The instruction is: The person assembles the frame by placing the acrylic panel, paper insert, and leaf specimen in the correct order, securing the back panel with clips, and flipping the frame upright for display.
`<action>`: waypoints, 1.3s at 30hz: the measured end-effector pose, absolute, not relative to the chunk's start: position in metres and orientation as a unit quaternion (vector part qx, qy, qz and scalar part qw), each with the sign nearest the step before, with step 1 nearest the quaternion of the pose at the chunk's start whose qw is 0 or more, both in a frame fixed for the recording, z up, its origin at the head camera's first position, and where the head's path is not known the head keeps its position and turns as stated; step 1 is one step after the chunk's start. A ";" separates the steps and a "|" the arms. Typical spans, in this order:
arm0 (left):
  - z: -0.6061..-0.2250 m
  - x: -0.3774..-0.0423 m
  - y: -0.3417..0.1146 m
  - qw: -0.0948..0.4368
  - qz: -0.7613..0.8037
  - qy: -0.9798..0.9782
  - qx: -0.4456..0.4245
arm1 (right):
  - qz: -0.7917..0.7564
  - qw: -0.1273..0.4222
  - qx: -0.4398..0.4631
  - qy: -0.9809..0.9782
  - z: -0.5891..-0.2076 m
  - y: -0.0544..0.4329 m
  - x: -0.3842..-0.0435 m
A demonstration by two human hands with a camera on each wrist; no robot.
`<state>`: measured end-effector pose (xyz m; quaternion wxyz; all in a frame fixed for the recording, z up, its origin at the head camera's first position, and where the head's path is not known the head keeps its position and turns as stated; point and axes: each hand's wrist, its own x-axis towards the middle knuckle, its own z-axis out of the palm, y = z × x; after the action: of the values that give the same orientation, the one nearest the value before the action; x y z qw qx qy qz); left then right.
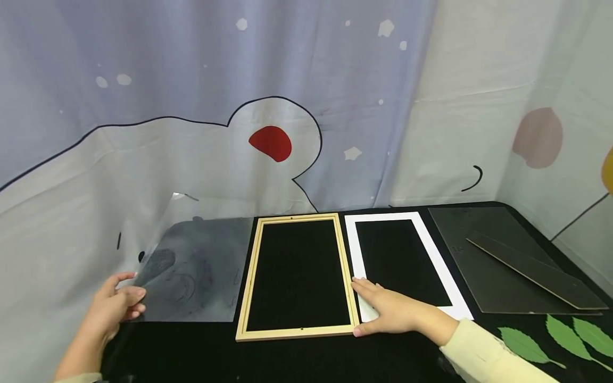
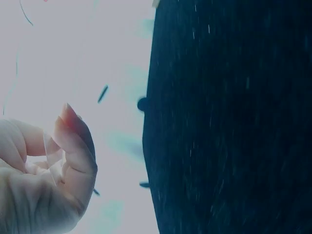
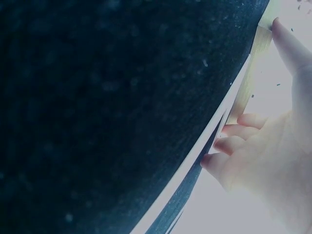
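My left hand [image 1: 115, 303] pinches the left edge of a clear plastic sheet [image 1: 206, 271], which is tilted up at its left side. In the left wrist view a curved, see-through edge runs between the thumb and fingers of that hand [image 2: 63, 170]. To the right of the sheet a light wooden picture frame [image 1: 278, 335] lies on the black table. Against the frame's lower right side rests my right hand [image 1: 390, 311], its fingers extended and its thumb at the corner. Part of that hand covers the lower left of a white mat [image 1: 437, 260].
Right of the mat lies a dark backing board [image 1: 460, 226] with a narrow stand leg [image 1: 531, 274] angled across it. Green leaves, one of them a single leaf [image 1: 524, 346], lie at the front right. A patterned curtain [image 1: 345, 106] hangs behind the black table [image 1: 191, 351].
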<state>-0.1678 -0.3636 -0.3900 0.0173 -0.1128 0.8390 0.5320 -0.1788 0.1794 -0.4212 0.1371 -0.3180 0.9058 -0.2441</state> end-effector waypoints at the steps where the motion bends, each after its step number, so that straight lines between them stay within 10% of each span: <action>1: -0.389 -0.167 -0.360 0.019 0.536 0.836 -0.114 | -0.244 0.137 -0.318 0.906 -0.421 0.179 -0.179; 39: -0.408 -0.151 -0.221 0.037 0.631 0.759 -0.158 | -0.243 0.140 -0.316 0.906 -0.420 0.178 -0.178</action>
<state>-0.1507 -0.2212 -0.4077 0.0368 -0.1582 0.7585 0.6310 -0.1777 0.1783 -0.4197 0.1404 -0.3163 0.9062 -0.2430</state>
